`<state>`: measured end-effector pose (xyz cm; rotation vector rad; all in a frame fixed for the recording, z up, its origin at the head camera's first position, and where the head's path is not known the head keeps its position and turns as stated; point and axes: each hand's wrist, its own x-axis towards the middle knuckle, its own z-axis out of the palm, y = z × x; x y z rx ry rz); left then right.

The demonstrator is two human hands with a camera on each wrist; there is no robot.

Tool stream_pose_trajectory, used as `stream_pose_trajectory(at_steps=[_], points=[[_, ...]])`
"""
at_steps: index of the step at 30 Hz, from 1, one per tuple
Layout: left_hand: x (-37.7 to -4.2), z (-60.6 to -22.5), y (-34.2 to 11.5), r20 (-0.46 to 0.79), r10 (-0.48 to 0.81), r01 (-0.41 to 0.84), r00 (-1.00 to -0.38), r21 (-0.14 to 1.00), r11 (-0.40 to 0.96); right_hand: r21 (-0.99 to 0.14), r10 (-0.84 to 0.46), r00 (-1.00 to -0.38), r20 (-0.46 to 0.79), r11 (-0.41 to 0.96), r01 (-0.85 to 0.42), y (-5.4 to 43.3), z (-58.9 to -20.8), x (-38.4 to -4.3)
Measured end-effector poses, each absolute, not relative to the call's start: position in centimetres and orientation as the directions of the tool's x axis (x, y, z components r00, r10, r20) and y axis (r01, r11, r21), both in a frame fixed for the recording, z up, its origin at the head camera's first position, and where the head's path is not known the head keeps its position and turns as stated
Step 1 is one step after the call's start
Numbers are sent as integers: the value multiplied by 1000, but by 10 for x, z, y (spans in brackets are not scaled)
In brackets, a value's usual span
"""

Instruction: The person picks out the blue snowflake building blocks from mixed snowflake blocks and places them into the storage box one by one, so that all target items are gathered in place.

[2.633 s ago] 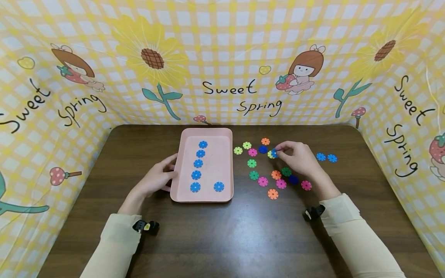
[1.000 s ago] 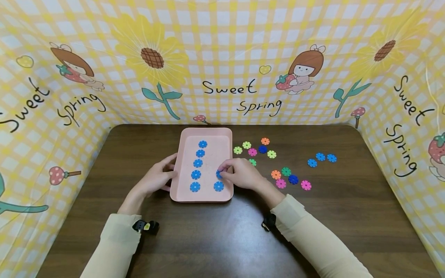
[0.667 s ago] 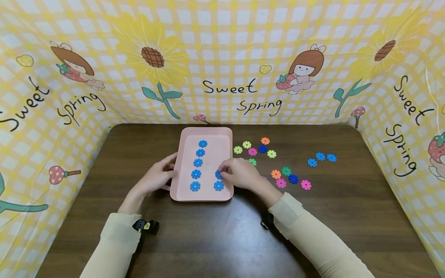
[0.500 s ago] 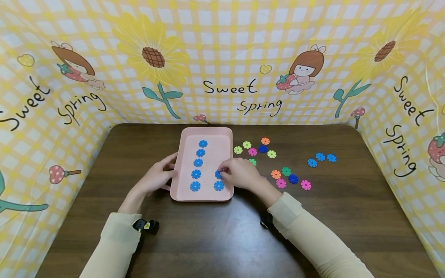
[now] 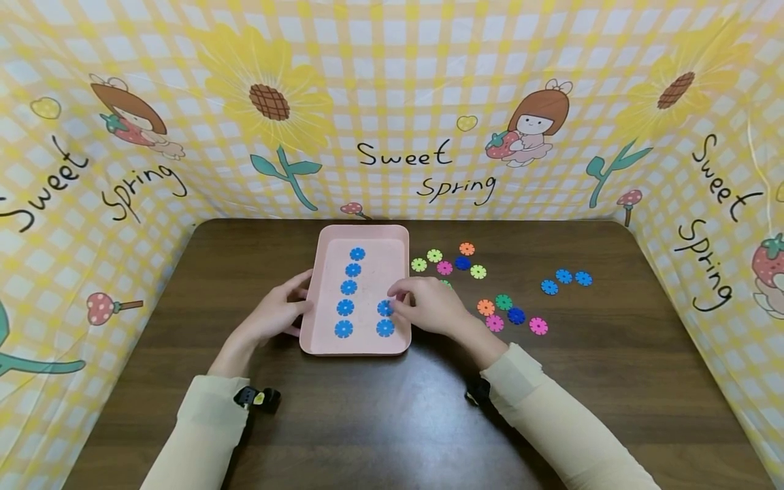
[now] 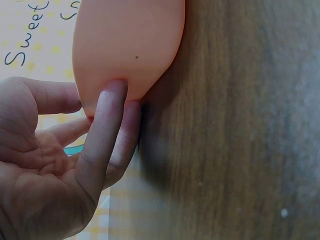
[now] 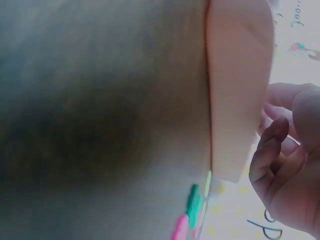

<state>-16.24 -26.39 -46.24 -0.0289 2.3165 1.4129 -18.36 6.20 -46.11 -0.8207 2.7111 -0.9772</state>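
Pink tray (image 5: pixel 366 235): stands on the brown table (image 5: pixel 380 422) near its far edge, left of centre.

Light-blue snowflake discs in the tray: five in a column (image 5: pixel 348 287) along the tray's left half; two more by its right wall, one (image 5: pixel 385 328) near the front corner, one (image 5: pixel 384 307) just behind it.

Right hand (image 5: pixel 429 306): over the tray's right wall, fingers loosely curled, fingertips just beside the rear disc of the pair; whether they touch it cannot be told. Nothing visibly pinched.

Left hand (image 5: pixel 275 313): against the tray's left wall; the left wrist view shows fingers (image 6: pixel 107 130) straight, pressed to the tray's outer side.

Loose discs on the table right of the tray: a mixed cluster, yellow-green, pink, orange (image 5: pixel 467 248), green, dark blue (image 5: pixel 516 315). Three light-blue discs (image 5: pixel 564 276) lie apart toward the right edge.

Backdrop: yellow checked cloth (image 5: pixel 392 102) printed with sunflowers.
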Motion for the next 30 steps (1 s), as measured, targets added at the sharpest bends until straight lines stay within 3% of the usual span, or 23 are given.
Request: stream_pose_trajectory(at_steps=[11,30], points=[[-163,-462,-263,-373,189,-241,-909,837,492,-723,-422,-898,125,581,-374,109,-448,-179],[-163,-463,-264,-374,194,-243,-907,840,484,-730,-206,-978,15,667,-152,223,-445,-182]])
